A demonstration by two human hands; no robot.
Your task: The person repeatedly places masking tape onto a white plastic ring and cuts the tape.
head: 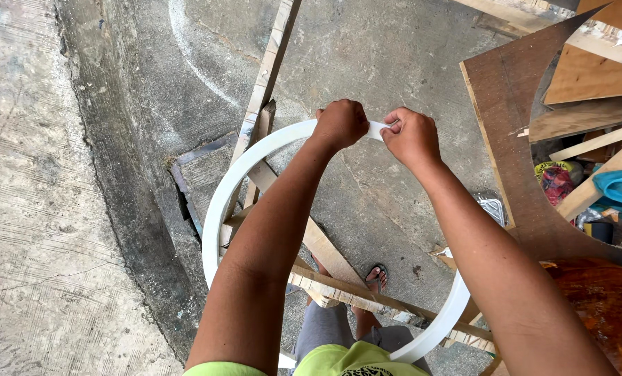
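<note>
From the head camera, looking straight down: both my hands are up at the far edge of a white strip (222,202) bent into a big hoop. My left hand (340,123) is fisted shut around the strip at the top of the curve, knuckles up. My right hand (413,136) sits just beside it, thumb and forefinger pinched on the flat white band, the other fingers curled in (the fingertips themselves are partly hidden by the band).

The hoop swings out left past my forearm, curves back near my knee, and shows again on the right below my elbow; its near part is cut off by my lime-green shirt (339,362).

Under the hoop, rough wooden slats (266,76) cross the concrete floor (60,174), and my sandalled foot (376,277) stands among them. Open concrete lies to the left. The right side is tight: a brown plywood board (506,132) with a curved cut-out edge sits close by my right forearm, with timber offcuts (593,76) and a blue cloth (620,186) behind it.
</note>
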